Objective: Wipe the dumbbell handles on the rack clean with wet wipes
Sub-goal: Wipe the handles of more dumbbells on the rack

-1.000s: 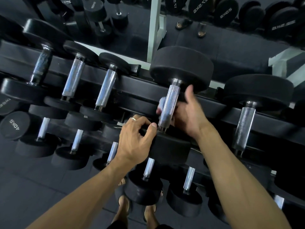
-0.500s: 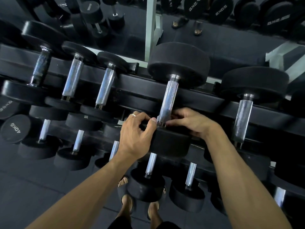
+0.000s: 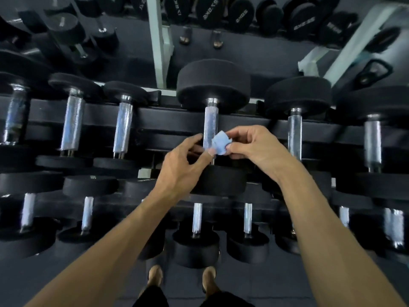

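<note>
Hold: right hand (image 3: 250,147) and left hand (image 3: 188,160) both pinched the small blue wet wipe (image 3: 220,145) just before the middle dumbbell handle (image 3: 209,127), likely refolding it for a fresh side | Holder: rack (image 3: 168,120) carried dumbbells in rows, handles upward.

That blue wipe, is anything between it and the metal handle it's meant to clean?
Nothing visible. Both hands, left and right, pinch the wipe right beside the handle, whose upper part is bare.

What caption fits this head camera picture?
Both hands, left and right, pinch a small crumpled blue wet wipe against a knurled chrome dumbbell handle.
</note>
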Action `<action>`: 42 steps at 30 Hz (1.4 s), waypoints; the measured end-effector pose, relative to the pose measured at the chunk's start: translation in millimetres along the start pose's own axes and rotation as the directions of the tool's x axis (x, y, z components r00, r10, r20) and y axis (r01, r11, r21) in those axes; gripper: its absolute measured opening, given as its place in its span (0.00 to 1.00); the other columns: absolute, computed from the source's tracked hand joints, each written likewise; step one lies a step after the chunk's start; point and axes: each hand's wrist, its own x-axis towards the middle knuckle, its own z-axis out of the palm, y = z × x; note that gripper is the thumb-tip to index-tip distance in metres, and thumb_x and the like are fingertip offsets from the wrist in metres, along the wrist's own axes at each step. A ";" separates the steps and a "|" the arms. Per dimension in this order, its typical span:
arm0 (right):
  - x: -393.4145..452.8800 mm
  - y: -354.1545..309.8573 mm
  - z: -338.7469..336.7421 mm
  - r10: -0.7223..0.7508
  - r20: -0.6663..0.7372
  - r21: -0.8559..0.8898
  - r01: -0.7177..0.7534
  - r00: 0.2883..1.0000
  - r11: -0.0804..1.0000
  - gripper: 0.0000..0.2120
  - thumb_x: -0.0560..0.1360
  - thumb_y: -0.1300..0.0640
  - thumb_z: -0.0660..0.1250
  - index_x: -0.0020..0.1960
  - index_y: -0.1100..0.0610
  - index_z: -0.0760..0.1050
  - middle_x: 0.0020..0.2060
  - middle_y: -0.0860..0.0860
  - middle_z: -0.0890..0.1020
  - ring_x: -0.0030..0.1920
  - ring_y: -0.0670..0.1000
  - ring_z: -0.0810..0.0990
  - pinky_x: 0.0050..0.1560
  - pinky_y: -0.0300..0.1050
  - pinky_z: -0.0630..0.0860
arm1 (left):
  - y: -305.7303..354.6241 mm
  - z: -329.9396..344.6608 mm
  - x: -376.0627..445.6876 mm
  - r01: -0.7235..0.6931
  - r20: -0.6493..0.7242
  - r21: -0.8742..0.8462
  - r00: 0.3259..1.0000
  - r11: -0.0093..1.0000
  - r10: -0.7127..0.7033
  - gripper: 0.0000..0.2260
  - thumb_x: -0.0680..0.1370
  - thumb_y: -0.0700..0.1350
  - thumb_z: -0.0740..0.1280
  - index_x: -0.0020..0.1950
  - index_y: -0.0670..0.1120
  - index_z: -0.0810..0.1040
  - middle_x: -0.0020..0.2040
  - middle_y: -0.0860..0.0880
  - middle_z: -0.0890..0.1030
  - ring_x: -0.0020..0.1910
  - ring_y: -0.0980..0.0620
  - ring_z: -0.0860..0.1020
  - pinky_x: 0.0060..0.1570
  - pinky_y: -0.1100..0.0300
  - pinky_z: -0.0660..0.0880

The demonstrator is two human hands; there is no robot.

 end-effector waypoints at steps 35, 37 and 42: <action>-23.8 39.5 107.7 0.164 -0.824 0.163 -0.050 0.543 0.985 0.12 0.76 0.47 0.59 0.45 0.49 0.80 0.43 0.46 0.83 0.48 0.50 0.80 0.53 0.52 0.77 | -6.2 -5.6 121.4 0.447 0.266 -0.657 0.891 0.607 -0.368 0.09 0.74 0.34 0.72 0.37 0.45 0.81 0.42 0.48 0.85 0.46 0.52 0.84 0.49 0.56 0.80; -23.6 38.8 107.7 0.152 -0.825 0.144 -0.058 0.544 0.988 0.12 0.76 0.46 0.59 0.44 0.50 0.79 0.42 0.46 0.83 0.48 0.49 0.80 0.53 0.49 0.76 | -10.0 -9.1 115.3 0.457 0.292 -0.634 0.888 0.623 -0.355 0.08 0.73 0.31 0.72 0.39 0.43 0.80 0.38 0.48 0.85 0.42 0.53 0.84 0.45 0.59 0.81; -26.3 33.8 108.5 0.127 -0.809 0.095 -0.086 0.573 0.992 0.09 0.79 0.49 0.60 0.42 0.47 0.76 0.40 0.43 0.80 0.47 0.48 0.77 0.50 0.46 0.73 | -11.4 -14.5 111.6 0.427 0.295 -0.620 0.904 0.658 -0.309 0.07 0.72 0.29 0.71 0.41 0.39 0.79 0.35 0.47 0.85 0.40 0.53 0.85 0.45 0.61 0.81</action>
